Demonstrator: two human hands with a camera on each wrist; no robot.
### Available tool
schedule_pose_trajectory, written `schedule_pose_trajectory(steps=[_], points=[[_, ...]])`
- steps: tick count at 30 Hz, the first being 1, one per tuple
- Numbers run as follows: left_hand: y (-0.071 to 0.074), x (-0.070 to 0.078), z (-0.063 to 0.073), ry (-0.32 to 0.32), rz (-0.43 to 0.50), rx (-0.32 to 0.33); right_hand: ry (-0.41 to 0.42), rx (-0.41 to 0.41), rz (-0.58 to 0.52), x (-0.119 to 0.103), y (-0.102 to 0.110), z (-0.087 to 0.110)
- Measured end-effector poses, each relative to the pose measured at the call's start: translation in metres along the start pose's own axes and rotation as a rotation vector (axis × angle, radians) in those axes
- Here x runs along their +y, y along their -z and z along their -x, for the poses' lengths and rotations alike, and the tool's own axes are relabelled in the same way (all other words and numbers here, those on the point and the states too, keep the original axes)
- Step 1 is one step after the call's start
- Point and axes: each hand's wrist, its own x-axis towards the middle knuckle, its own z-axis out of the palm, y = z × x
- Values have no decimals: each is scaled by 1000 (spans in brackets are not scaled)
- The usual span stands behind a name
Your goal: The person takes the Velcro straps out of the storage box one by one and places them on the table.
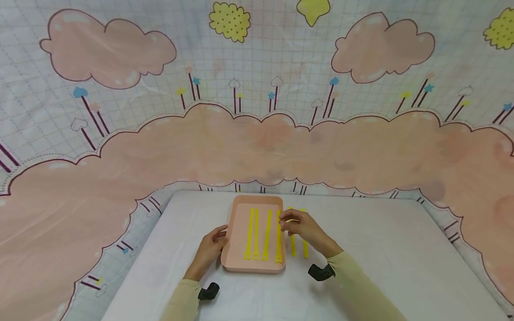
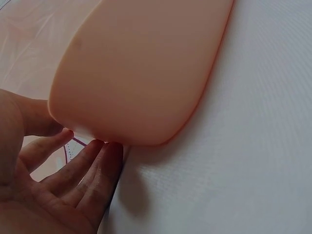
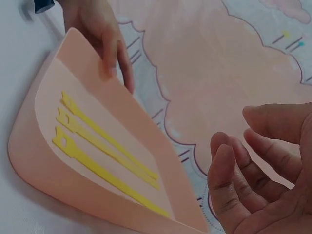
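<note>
A pink rectangular tray (image 1: 241, 232) sits on the white table, with several flat yellow cable straps (image 1: 266, 236) laid lengthwise in it, their forked heads toward the person. My left hand (image 1: 209, 247) holds the tray's left side, thumb at the rim and other fingertips against the outer wall (image 2: 131, 87). Over the tray's right edge, my right hand (image 1: 305, 227) hovers by the far end of the rightmost strap (image 1: 279, 245). Its fingers are loosely bent and apart in the right wrist view, with nothing visible between them. That rightmost strap is hidden there behind the near wall.
Two more yellow straps (image 1: 292, 247) lie on the table (image 1: 361, 249) just right of the tray, partly covered by the right hand. A patterned cloth (image 1: 281, 147) with pink clouds hangs behind the table. Black wrist devices (image 1: 321, 272) sit at both sleeves.
</note>
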Motion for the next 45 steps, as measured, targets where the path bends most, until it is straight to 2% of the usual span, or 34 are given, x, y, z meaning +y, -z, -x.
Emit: schedule_pose_trajectory(steps=[14,25,32,39,45], points=[[-1,-3,0,-4,-11,8,-13,23,-3,-7,-17,-8],[-2,-5,0,13,8,0,24,-22,-10,-11,-28,-10],[-2,-4,3,-9,12,-9,11,-28,10,-13,-38,-14],[-1,-5,3,4,-8,-6,51,-52,25,-15,-44,-18],[0,0,0,-13,-23,0,91,-71,23,-21,-49,-25]])
